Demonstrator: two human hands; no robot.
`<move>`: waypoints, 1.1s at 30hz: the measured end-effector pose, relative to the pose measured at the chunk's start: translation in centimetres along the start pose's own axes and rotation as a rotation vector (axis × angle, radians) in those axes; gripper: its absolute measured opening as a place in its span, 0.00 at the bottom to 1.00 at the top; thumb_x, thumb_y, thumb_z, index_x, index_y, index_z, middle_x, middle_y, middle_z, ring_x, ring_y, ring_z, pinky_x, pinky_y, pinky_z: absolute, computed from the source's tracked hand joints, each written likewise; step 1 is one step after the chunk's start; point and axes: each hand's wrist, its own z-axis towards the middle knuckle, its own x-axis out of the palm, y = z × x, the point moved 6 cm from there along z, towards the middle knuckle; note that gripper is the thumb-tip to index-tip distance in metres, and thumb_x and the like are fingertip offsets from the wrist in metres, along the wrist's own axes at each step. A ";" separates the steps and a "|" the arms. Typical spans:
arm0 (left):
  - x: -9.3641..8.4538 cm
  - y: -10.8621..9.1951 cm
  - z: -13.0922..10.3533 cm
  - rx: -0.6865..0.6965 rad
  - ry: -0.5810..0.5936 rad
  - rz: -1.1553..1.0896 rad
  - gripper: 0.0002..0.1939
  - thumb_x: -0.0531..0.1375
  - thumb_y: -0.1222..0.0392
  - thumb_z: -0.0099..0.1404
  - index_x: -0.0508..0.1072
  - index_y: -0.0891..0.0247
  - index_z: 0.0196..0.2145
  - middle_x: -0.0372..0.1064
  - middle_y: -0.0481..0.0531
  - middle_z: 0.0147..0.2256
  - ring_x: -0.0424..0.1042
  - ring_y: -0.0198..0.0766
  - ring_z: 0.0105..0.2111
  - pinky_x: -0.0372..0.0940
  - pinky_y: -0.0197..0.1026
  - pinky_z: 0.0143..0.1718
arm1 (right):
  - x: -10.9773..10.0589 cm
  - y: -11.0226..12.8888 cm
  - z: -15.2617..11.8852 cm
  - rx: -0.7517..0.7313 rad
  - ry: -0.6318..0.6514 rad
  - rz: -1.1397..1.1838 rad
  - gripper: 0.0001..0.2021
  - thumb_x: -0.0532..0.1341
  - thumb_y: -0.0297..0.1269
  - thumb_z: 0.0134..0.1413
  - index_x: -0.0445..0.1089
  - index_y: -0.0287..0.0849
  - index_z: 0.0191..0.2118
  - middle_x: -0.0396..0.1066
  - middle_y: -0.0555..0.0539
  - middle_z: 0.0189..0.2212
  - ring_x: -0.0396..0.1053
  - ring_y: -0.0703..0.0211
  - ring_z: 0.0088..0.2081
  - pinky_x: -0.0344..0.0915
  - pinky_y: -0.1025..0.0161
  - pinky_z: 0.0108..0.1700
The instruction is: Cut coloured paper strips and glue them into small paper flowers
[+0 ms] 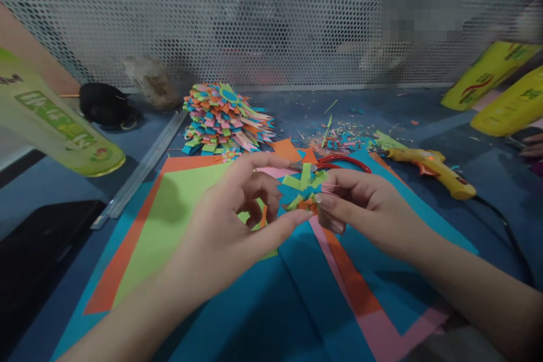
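Observation:
A small layered paper flower (311, 182) with green, blue, pink and orange strips is up in front of me, above the coloured sheets. My right hand (365, 203) pinches its right side between thumb and fingers. My left hand (237, 209) curves around its left side, index finger and thumb spread apart, the thumb tip at the flower's lower edge. Whether that thumb presses on it I cannot tell. Behind the flower lie scissors with red handles (345, 161), partly hidden. Blue paper (263, 294), green paper (169, 209) and orange paper (131, 249) lie beneath my hands.
A many-coloured paper-strip shape (220, 119) stands at the back, beside paper scraps (348, 137). A yellow glue gun (436, 167) with a black cord lies right. Left are a ruler (144, 164), a bottle (55, 119) and a dark flat object (42, 243). Yellow bottles (487, 76) are far right.

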 end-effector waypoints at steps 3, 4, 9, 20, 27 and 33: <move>-0.1 -0.1 -0.1 0.010 0.016 -0.040 0.15 0.59 0.57 0.58 0.64 0.57 0.44 0.64 0.44 0.25 0.68 0.31 0.24 0.60 0.33 0.20 | 0.0 0.0 0.0 0.008 -0.004 0.043 0.15 0.61 0.46 0.49 0.58 0.42 0.23 0.57 0.57 0.15 0.57 0.70 0.18 0.55 0.69 0.21; -0.1 -0.1 -0.1 0.015 0.008 -0.045 0.15 0.58 0.56 0.59 0.63 0.58 0.44 0.64 0.45 0.25 0.68 0.31 0.24 0.60 0.33 0.20 | 0.0 -0.1 0.1 0.014 -0.005 0.062 0.15 0.61 0.45 0.49 0.58 0.42 0.23 0.57 0.57 0.15 0.57 0.70 0.18 0.55 0.68 0.21; -0.7 -0.2 -0.2 0.120 -0.088 0.061 0.22 0.63 0.58 0.54 0.60 0.56 0.45 0.64 0.48 0.35 0.67 0.31 0.28 0.61 0.33 0.22 | 0.0 -1.2 0.3 0.084 0.045 0.201 0.14 0.59 0.40 0.52 0.59 0.41 0.22 0.58 0.56 0.13 0.58 0.70 0.18 0.55 0.68 0.23; -0.2 -1.8 -0.2 0.426 0.004 0.485 0.14 0.57 0.70 0.58 0.69 0.55 0.40 0.72 0.47 0.38 0.68 0.37 0.42 0.63 0.41 0.42 | 1.6 -2.2 -0.3 0.372 0.251 0.512 0.13 0.59 0.38 0.50 0.64 0.38 0.20 0.59 0.55 0.10 0.57 0.70 0.14 0.54 0.70 0.20; -0.6 -0.5 0.1 0.193 -0.064 0.257 0.10 0.59 0.66 0.58 0.70 0.58 0.39 0.71 0.47 0.33 0.67 0.31 0.29 0.62 0.34 0.27 | 1.2 -2.0 -0.3 0.280 0.342 0.514 0.16 0.53 0.38 0.56 0.68 0.36 0.22 0.59 0.53 0.10 0.57 0.70 0.15 0.56 0.70 0.22; -0.6 1.1 0.4 -0.045 -0.100 -0.060 0.13 0.62 0.61 0.55 0.69 0.58 0.40 0.66 0.44 0.27 0.67 0.29 0.26 0.60 0.31 0.23 | 0.2 -2.2 0.3 0.099 0.191 0.228 0.23 0.48 0.53 0.58 0.66 0.38 0.28 0.64 0.50 0.19 0.62 0.67 0.21 0.60 0.67 0.25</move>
